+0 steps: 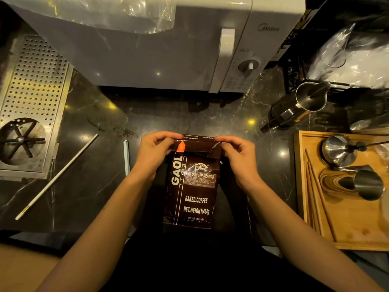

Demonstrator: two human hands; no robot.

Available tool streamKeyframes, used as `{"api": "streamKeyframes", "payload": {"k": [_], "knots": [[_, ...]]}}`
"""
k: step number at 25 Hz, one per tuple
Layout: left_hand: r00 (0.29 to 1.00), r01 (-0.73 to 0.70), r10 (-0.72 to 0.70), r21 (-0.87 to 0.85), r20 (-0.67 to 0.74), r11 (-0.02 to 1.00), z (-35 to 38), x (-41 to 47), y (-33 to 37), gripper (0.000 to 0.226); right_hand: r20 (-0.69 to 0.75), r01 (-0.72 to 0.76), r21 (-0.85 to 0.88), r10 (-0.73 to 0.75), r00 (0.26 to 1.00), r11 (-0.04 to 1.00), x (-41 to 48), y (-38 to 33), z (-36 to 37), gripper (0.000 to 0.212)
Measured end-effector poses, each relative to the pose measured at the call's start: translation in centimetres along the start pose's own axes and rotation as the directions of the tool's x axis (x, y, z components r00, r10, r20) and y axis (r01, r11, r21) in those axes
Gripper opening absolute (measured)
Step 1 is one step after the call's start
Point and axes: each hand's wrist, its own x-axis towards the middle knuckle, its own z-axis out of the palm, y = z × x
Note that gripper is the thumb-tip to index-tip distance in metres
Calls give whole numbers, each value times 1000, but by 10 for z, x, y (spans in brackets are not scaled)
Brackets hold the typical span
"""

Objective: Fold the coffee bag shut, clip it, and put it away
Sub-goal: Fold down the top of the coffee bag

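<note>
Fingers (166,137) of L hand (156,152) pinch the folded top strip of the bag (192,186) at its L corner; R hand (237,153) pinches the R corner likewise, thumbs in front. Top is folded toward the viewer, orange tab at the L end of the fold. Bag stands upright near the counter's (94,186) front edge, centre, label facing the camera. Pale clip (126,157) lies just L of L hand; white rod (56,178) lies diagonally further L. Microwave (157,49) at back edge. Wooden tray (347,224) w/ steel cups at R edge; perforated drain (35,98) at L edge.
</note>
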Motion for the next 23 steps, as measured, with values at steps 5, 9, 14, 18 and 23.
{"api": "streamKeyframes", "payload": {"k": [5,9,14,18,23], "knots": [[995,-99,99,6,34,995,-3,-16,4,14,1,53,-20,-53,999,998,-14,-9,-2,20],[988,-146,145,2,47,989,-6,-26,6,18,3,115,-16,-115,993,993,-30,-15,2,12],[968,-238,237,-3,79,971,-7,-38,7,44,-61,177,-52,-180,982,983,-41,-24,8,23],[930,-365,365,-10,50,931,-2,-52,15,41,-118,287,-34,-289,950,957,-48,-41,12,28],[842,-539,530,92,106,837,11,-72,26,17,-96,406,-23,-406,909,914,-67,-48,20,32]]}}
